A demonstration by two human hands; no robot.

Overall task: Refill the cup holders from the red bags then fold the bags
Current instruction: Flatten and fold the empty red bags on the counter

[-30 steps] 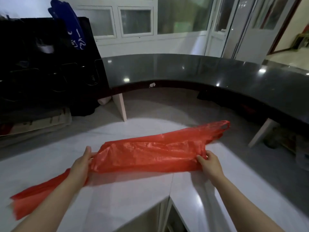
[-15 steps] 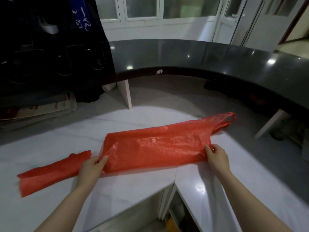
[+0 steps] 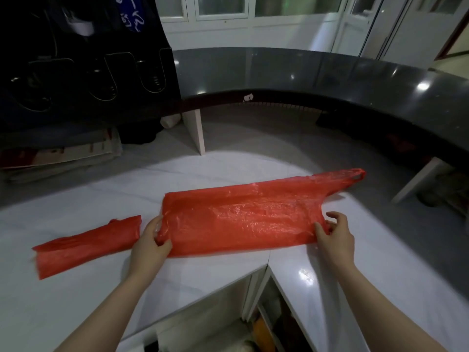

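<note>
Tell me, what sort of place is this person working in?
Probably behind a drinks shop's service counter: a curved dark counter rises over the white worktop bearing a red bag, black cup holders stand at the left, with glass doors beyond.

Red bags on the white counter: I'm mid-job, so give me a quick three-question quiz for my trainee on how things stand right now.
1. True or false: the left hand and the right hand each grip an end of the large red bag.
2. Where does the smaller folded red bag lie? A: draped over the right wrist. B: on the white counter, left of the left hand. C: on top of the large red bag.
3. Which end of the large red bag has the handle loop?

Key: 1 true; 2 B; 3 the far right end.
</note>
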